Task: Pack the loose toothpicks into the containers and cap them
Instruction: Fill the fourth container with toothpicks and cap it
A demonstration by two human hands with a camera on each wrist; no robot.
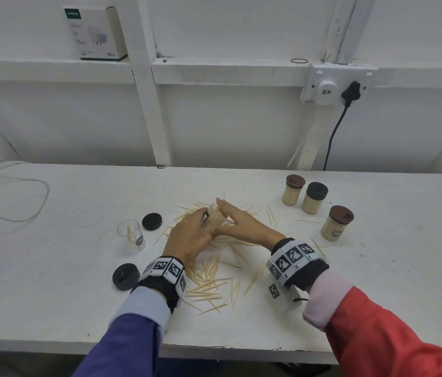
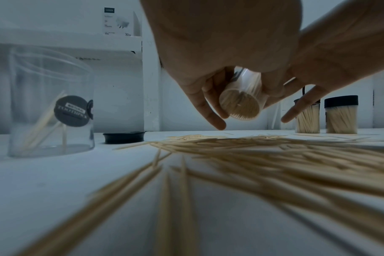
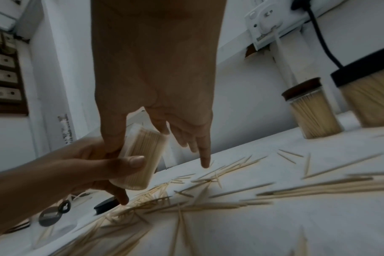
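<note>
My left hand [image 1: 190, 235] grips a clear container [image 1: 215, 213] packed with toothpicks, held tilted just above the table. In the left wrist view its fingers curl round that container [image 2: 240, 104]. My right hand [image 1: 239, 221] lies against the container's far end with straight fingers. Its thumb [image 3: 112, 135] touches the container [image 3: 140, 155], and the other fingers point down at the table. Loose toothpicks [image 1: 209, 281] lie scattered under and in front of both hands. An open container [image 1: 131, 236] holding a few toothpicks stands to the left. Two black caps [image 1: 152, 221] [image 1: 125, 276] lie near it.
Three capped, filled containers [image 1: 294, 189] [image 1: 314, 197] [image 1: 336, 223] stand at the right. A white cable [image 1: 24, 202] loops at the table's left. A wall socket with a black plug [image 1: 350, 92] hangs behind. A white box [image 1: 95, 34] stands on the ledge.
</note>
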